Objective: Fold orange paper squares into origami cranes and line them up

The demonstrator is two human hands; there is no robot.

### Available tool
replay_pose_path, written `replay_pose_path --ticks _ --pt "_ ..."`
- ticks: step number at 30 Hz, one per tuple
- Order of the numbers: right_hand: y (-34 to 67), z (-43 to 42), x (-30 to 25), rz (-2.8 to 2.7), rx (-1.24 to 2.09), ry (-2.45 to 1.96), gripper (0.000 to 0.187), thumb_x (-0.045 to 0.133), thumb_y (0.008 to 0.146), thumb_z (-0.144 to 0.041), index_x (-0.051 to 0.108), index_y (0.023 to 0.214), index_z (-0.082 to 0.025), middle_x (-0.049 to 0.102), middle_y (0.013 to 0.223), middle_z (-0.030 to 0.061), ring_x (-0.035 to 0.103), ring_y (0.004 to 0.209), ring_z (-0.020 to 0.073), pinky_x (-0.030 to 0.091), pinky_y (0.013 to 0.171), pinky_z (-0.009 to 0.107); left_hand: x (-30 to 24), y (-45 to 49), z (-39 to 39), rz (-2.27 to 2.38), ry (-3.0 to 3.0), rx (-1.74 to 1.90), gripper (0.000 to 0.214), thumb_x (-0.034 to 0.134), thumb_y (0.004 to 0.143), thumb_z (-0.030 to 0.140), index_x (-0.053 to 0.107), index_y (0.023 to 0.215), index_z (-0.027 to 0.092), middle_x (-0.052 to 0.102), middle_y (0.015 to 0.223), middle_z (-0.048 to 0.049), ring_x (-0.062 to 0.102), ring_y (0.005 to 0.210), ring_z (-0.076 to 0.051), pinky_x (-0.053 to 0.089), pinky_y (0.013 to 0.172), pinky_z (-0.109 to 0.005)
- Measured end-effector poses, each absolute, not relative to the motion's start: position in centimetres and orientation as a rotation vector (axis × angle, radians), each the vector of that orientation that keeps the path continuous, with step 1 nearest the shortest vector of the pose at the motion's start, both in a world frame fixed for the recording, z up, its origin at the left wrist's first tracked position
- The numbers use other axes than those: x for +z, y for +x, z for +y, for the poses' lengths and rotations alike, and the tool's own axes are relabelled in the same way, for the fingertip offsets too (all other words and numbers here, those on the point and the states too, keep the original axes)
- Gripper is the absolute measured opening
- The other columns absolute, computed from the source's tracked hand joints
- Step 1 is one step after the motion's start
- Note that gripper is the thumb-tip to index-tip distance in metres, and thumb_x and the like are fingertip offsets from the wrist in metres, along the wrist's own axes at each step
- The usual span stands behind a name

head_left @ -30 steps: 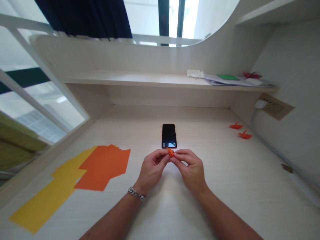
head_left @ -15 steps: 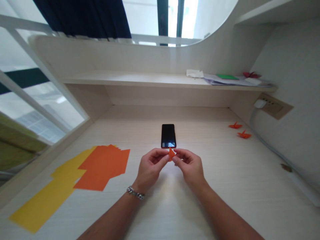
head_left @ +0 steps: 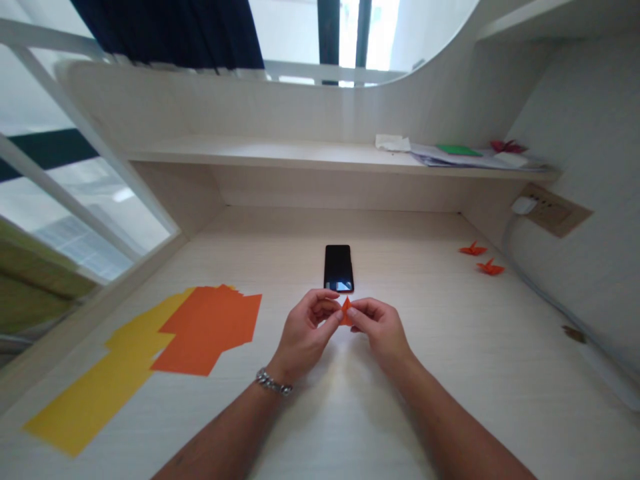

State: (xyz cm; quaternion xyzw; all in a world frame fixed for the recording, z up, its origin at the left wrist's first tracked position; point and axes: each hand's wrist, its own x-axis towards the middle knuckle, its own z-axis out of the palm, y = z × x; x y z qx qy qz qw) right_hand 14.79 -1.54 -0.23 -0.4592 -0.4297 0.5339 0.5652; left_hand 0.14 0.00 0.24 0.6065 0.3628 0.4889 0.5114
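A small folded piece of orange paper, pointed at its top, is pinched between both hands above the desk. My left hand grips its left side between thumb and fingers; a silver chain bracelet circles that wrist. On the right side, the thumb and fingers of my right hand press on the same paper. Just beyond the fingertips lies a black phone, screen up. Fingers cover part of the paper, so its exact folds are hard to make out.
Orange paper sheets overlap yellow sheets at the left. Two orange origami cranes rest at the right, near a grey cable plugged into a wall socket. A shelf holding papers spans the back.
Both hands still pinch the paper, which has turned slightly between the fingers. My left fingers have lifted and curled a little. The whole view has shifted slightly.
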Motion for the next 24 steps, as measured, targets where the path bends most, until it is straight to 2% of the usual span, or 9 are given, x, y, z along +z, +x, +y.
replay_pose_path --ticks 6,12,16,24 --pt "14.77 -1.51 -0.44 -1.014 1.212 -1.076 0.014 0.072 0.069 -0.029 0.071 0.073 -0.016 0.068 0.065 0.0028 0.056 0.059 0.0127 0.043 0.058 0.026 0.44 0.36 -0.17 0.889 1.44 1.154 0.024 0.065 0.08 0.023 0.057 0.101 0.015 0.065 0.096 -0.008 0.064 0.086 -0.017 0.053 0.079 -0.032" --pt "14.77 -1.44 -0.54 -1.022 1.228 -1.092 0.016 0.071 0.07 -0.031 0.07 0.074 -0.015 0.068 0.064 0.0031 0.057 0.057 0.0132 0.043 0.055 0.025 0.58 0.45 -0.16 0.932 1.379 1.202 0.025 0.069 0.076 0.022 0.057 0.097 0.016 0.066 0.083 -0.004 0.064 0.078 -0.015 0.053 0.072 -0.027" --pt "14.91 -1.36 -0.71 -1.086 1.185 -1.098 0.02 0.072 0.068 -0.032 0.07 0.078 -0.015 0.069 0.068 0.0045 0.061 0.062 0.0164 0.047 0.06 0.028 0.45 0.49 -0.3 0.898 1.382 1.181 0.027 0.067 0.077 0.021 0.054 0.099 0.016 0.065 0.082 -0.0038 0.065 0.078 -0.016 0.053 0.072 -0.029" --pt "15.18 -1.29 -0.71 -1.077 1.179 -1.141 0.019 0.075 0.064 -0.032 0.068 0.068 -0.015 0.067 0.064 0.0036 0.059 0.058 0.0154 0.047 0.059 0.029 0.57 0.49 -0.54 0.853 1.382 1.126 0.022 0.065 0.078 0.021 0.051 0.095 0.017 0.062 0.084 -0.0036 0.065 0.077 -0.016 0.054 0.07 -0.03"
